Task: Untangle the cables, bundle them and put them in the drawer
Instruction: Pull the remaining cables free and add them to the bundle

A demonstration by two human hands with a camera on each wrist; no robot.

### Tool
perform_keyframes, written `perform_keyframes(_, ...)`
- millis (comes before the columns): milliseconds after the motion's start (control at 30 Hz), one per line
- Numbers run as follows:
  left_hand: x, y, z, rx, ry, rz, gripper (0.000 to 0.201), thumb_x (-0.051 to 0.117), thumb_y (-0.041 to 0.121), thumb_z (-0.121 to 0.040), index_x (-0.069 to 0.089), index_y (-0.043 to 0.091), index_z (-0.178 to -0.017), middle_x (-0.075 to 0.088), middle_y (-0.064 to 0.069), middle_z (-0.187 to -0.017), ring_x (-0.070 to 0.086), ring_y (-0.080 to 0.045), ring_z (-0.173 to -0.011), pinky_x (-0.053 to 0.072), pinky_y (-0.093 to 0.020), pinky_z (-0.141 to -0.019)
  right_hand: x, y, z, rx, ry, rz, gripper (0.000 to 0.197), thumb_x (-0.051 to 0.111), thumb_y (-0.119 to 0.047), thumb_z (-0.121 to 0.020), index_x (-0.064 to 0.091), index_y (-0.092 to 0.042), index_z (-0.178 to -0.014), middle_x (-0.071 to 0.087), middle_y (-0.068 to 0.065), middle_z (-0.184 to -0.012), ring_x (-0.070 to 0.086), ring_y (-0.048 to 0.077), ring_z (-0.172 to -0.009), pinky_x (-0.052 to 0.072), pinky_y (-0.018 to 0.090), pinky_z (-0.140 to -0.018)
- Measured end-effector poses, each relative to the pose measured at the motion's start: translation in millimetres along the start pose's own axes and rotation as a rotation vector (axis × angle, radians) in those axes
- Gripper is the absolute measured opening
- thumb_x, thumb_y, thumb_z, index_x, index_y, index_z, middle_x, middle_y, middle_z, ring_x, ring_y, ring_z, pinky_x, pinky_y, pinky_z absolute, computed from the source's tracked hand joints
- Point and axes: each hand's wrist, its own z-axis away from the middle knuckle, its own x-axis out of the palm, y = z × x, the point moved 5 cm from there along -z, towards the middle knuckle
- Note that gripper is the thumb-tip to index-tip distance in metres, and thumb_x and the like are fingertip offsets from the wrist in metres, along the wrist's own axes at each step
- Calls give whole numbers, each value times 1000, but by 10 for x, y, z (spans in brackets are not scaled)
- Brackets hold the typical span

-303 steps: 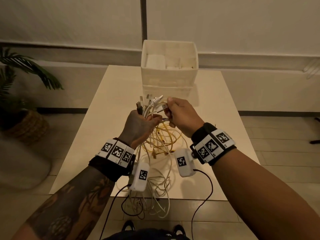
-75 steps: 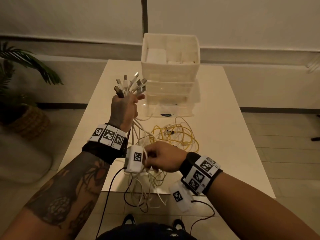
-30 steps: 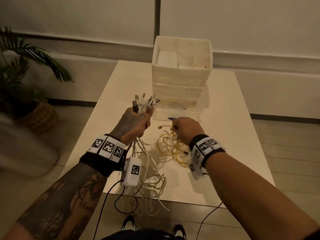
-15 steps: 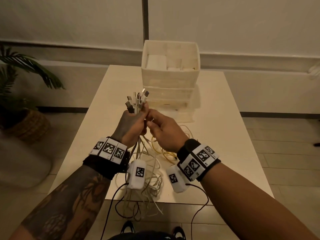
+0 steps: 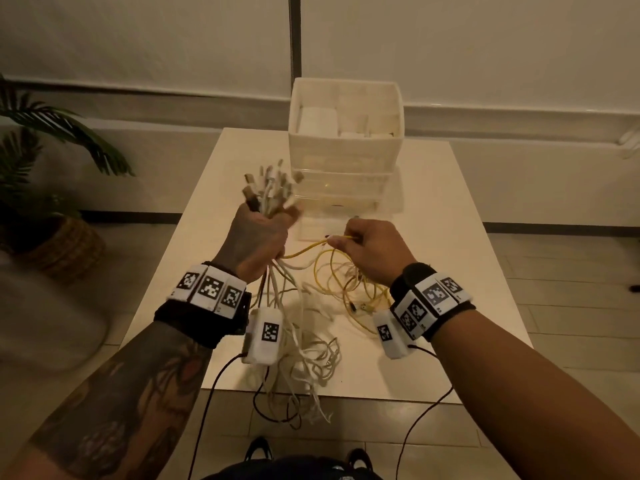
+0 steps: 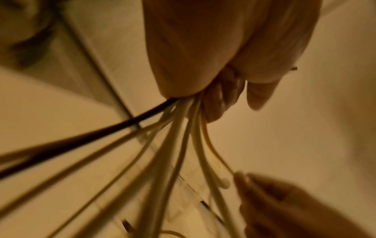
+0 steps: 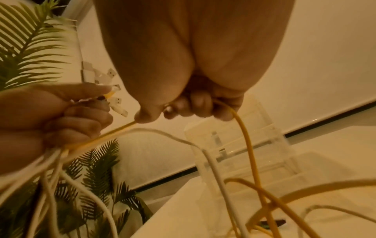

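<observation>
Left hand (image 5: pixel 258 242) fisted round a sheaf of white cables (image 5: pixel 268 188), plugs upward, right hand (image 5: pixel 370 252) pinching the yellow cable (image 5: pixel 304 250), its coils on the surface (image 5: pixel 450 237), drawer unit (image 5: pixel 346 147) behind.

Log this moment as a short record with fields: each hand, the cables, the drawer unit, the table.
left hand: grips a bunch of white cables, plug ends fanned upward
right hand: pinches the yellow cable, which runs to the left grip
loose cable: yellow loops on the table; white strands trail over the near edge
drawer unit: at the far end of the table, open bin on top
table: white
</observation>
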Motion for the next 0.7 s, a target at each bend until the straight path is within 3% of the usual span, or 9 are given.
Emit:
perform_keyframes(67, 83, 102, 98, 133, -44, -280, 18, 77, 22, -82, 60, 26, -80, 63, 13, -71, 60, 2, -58, 50, -16, -57, -61, -79, -26, -34, 47, -31, 33, 67, -32, -89, 56, -7, -71, 53, -1, -61, 45, 11, -56, 36, 20, -53)
perform_keyframes(133, 194, 93, 146, 175, -130, -382, 23, 79, 16, -80, 61, 30, -81, 65, 15, -78, 62, 12, -66, 47, -6, -58, -65, -230, -53, -87, -6, -66, 15, 59, -19, -94, 63, -9, -82, 63, 1, -75, 54, 12, -67, 42, 25, -62)
perform_keyframes(200, 254, 43, 146, 149, -155, -392, 19, 77, 15, -81, 62, 27, -81, 67, 9, -74, 62, 6, -60, 45, -9, -51, -77, -354, -60, -106, -69, -109, 19, 50, -8, -95, 65, -18, -88, 67, -3, -87, 59, 5, -77, 46, 22, -69)
perform_keyframes(233, 256, 20, 136, 127, -128, -374, 14, 75, 17, -83, 64, 24, -80, 66, 7, -68, 60, 0, -54, 43, -13, -47, -90, -389, -51, -112, -93, -125, 24, 47, -7, -96, 63, -22, -86, 65, -7, -83, 57, -3, -72, 44, 16, -66)
perform_keyframes(300, 199, 4, 107, 90, -6, -290, 14, 73, 24, -85, 65, 20, -74, 60, 9, -56, 51, -9, -49, 40, -23, -48, -119, -396, -27, -129, -94, -107, 26, 46, -10, -99, 57, -23, -78, 55, -12, -70, 48, -4, -59, 35, 12, -56)
perform_keyframes(433, 7, 67, 110, 83, 222, -108, 18, 73, 20, -85, 61, 20, -71, 58, 4, -60, 50, -16, -56, 41, -31, -54, -143, -136, -48, -89, -72, 70, 24, 46, -18, -100, 59, -6, -84, 50, -10, -70, 48, -2, -64, 29, 15, -56)
perform_keyframes(533, -40, 72, 141, 98, 223, -100, 17, 73, 20, -86, 61, 21, -74, 59, 2, -64, 49, -12, -53, 42, -30, -53, -153, 48, -93, -38, -28, 171, 24, 47, -20, -100, 65, -6, -91, 54, 0, -82, 49, 12, -77, 31, 26, -66)
perform_keyframes(600, -33, 18, 133, 80, 197, -114, 13, 73, 21, -86, 64, 20, -76, 58, 5, -59, 48, -7, -46, 41, -26, -49, -195, 100, -96, 16, 30, 109, 24, 48, -21, -100, 65, -6, -91, 61, 7, -86, 52, 19, -77, 36, 29, -66)
perform_keyframes(700, -5, -27, 121, 48, 135, -185, 10, 73, 23, -86, 66, 16, -83, 61, 4, -60, 53, -2, -43, 42, -21, -46, -296, 74, -91, 45, 161, -45, 28, 50, -23, -99, 65, -8, -81, 65, 5, -74, 54, 11, -62, 40, 24, -59)
